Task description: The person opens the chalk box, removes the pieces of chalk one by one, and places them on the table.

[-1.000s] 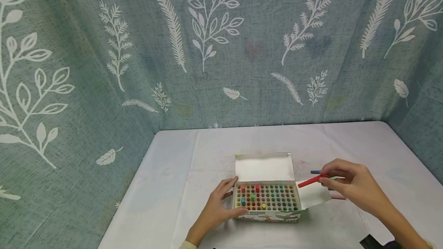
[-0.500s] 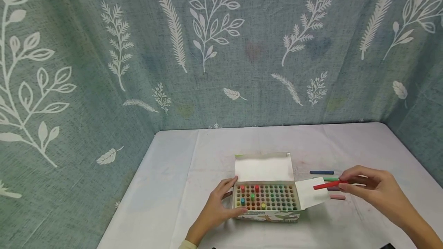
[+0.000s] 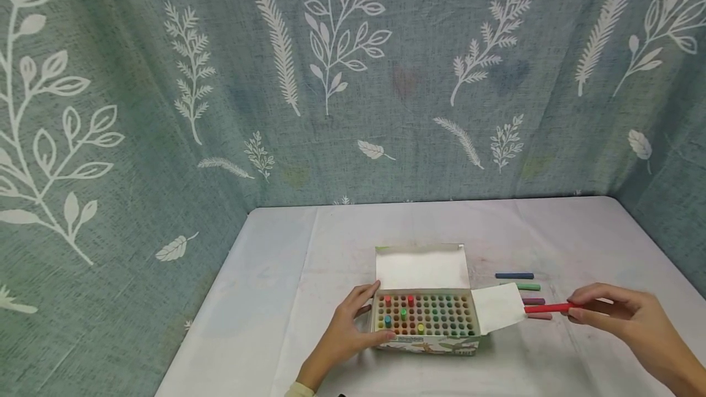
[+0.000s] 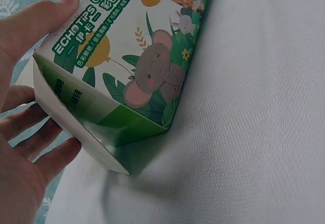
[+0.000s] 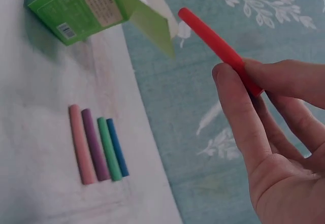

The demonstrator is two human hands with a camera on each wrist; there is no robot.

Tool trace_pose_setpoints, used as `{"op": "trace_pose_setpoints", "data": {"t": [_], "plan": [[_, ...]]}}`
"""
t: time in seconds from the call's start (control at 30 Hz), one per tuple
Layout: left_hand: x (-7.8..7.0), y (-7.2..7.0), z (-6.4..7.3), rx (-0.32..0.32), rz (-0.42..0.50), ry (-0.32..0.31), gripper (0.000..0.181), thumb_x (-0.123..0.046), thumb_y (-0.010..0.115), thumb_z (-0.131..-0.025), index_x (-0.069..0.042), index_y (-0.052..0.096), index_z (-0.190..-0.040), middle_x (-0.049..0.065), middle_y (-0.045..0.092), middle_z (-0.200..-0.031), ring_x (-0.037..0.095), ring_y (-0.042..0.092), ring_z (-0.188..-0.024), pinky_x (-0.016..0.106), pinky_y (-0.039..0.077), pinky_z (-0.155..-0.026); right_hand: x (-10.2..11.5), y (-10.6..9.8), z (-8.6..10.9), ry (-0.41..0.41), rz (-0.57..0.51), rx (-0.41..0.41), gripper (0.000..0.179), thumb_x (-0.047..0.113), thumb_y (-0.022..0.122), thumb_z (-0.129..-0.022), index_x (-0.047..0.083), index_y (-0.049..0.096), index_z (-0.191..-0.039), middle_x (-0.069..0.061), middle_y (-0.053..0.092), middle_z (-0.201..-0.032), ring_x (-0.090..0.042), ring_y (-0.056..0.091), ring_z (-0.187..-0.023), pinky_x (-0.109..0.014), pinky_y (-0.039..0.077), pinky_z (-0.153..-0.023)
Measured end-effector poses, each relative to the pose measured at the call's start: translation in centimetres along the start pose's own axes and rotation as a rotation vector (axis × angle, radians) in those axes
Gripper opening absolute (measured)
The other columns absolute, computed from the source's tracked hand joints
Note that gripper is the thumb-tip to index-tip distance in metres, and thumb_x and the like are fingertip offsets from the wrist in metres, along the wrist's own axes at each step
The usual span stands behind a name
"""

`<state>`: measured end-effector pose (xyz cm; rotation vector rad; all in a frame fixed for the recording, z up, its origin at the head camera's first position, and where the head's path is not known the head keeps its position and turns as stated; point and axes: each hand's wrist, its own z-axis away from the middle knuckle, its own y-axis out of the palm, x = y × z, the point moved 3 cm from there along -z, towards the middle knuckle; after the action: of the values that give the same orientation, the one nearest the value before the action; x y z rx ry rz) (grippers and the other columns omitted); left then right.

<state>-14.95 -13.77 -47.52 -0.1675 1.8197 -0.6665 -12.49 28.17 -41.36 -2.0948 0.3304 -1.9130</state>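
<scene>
My right hand (image 3: 623, 312) pinches a red chalk stick (image 3: 546, 308) near one end between thumb and fingers. It is right of an open chalk box (image 3: 430, 345), with the stick's far end overlapping the box's side flap (image 3: 499, 309) in the head view. My left hand (image 3: 344, 326) grips the box's left end, thumb on the printed front and fingers around the left flap (image 4: 76, 125). Inside, a grid of holes holds several chalk pieces: red (image 3: 410, 301), green (image 3: 403, 313), blue (image 3: 388, 321) and yellow (image 3: 421, 328).
In the right wrist view, pink (image 5: 82, 145), purple (image 5: 95, 145), green (image 5: 109, 150) and blue (image 5: 118, 148) chalk sticks lie side by side on the white tabletop (image 3: 309, 250). The box's raised lid (image 3: 421, 267) leans back. A leaf-patterned curtain (image 3: 413, 97) stands behind.
My right hand has moved right and slightly down with the red chalk, away from over the side flap, uncovering the row of sticks. My left hand has stayed at the box.
</scene>
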Motion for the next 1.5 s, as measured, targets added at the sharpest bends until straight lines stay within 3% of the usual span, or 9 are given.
{"op": "trace_pose_setpoints", "data": {"t": [0.47,0.83,1.03,1.23,1.5], "plan": [[0.0,0.1,0.1,-0.002,0.000,0.000,0.083,-0.033,0.076,-0.067,-0.024,0.031,-0.137,-0.006,0.038,-0.127,0.016,0.038,-0.118,0.032,0.044,-0.092,-4.5,-0.2,0.2,0.168,-0.120,0.033,0.027,0.007,0.065,-0.078,-0.009,0.058,-0.100,0.002,0.061,-0.087,-0.027,0.062,-0.073,-0.033,0.055,-0.066],[0.0,0.1,0.1,0.003,0.010,0.003,0.082,-0.032,0.075,-0.068,-0.024,0.031,-0.137,-0.006,0.038,-0.127,0.017,0.037,-0.119,0.033,0.044,-0.092,-6.4,1.8,-0.1,0.272,-0.057,0.033,0.040,0.018,0.071,-0.073,-0.008,0.060,-0.100,-0.006,0.063,-0.086,-0.026,0.063,-0.073,-0.028,0.055,-0.067],[0.0,0.1,0.0,-0.001,-0.003,0.011,0.083,-0.035,0.075,-0.067,-0.024,0.031,-0.137,-0.005,0.038,-0.127,0.016,0.038,-0.118,0.032,0.044,-0.092,-7.0,2.6,-0.5,0.338,0.052,0.053,0.041,0.024,0.074,-0.068,-0.002,0.064,-0.098,-0.007,0.063,-0.090,-0.020,0.062,-0.074,-0.023,0.054,-0.066],[0.0,0.0,-0.1,0.002,-0.002,0.012,0.082,-0.033,0.075,-0.068,-0.024,0.031,-0.137,-0.005,0.038,-0.127,0.017,0.038,-0.119,0.032,0.044,-0.092,-7.1,3.1,-0.9,0.259,0.324,0.084,0.028,0.026,0.074,-0.068,0.006,0.068,-0.088,-0.004,0.063,-0.084,-0.013,0.052,-0.072,-0.021,0.050,-0.056],[0.0,0.0,0.0,0.003,0.005,0.011,0.082,-0.033,0.075,-0.068,-0.024,0.031,-0.137,-0.005,0.038,-0.127,0.017,0.038,-0.118,0.032,0.044,-0.091,-7.2,3.6,-1.2,0.205,0.466,0.086,0.018,0.011,0.076,-0.065,0.006,0.068,-0.081,-0.002,0.060,-0.075,-0.015,0.049,-0.067,-0.020,0.050,-0.056]]}}
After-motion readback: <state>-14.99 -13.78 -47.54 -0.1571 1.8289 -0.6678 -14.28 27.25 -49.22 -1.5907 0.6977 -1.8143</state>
